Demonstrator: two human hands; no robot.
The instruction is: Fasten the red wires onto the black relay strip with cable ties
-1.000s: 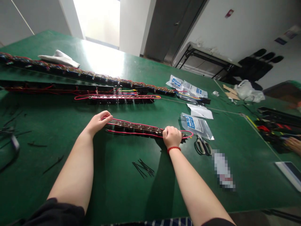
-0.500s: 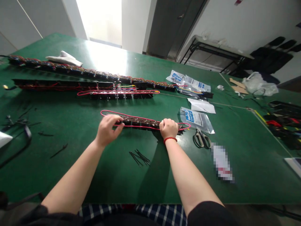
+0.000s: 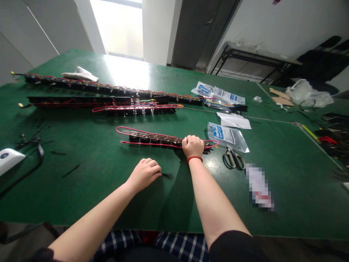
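Observation:
A short black strip with metal rods and pins (image 3: 152,137), edged by a looped red wire (image 3: 128,128), lies across the middle of the green table. Over its right end my right hand (image 3: 193,146) is closed, with a red bead bracelet at the wrist. My left hand (image 3: 146,172) is lower and nearer to me, fingers curled down over a bunch of thin black cable ties (image 3: 167,176); their tips stick out to the right. The rest of that bunch is hidden under the hand.
Farther back lie a long wired black strip (image 3: 109,87) and a shorter one with red wire (image 3: 141,108). Scissors (image 3: 233,159), plastic bags (image 3: 229,136) and white paper (image 3: 234,120) are to the right. Loose black ties (image 3: 71,170) and a white device (image 3: 11,160) lie left.
My left hand has left the strip's left end and come down to the right onto the black cable ties. My right hand stays on the strip. The view has shifted slightly.

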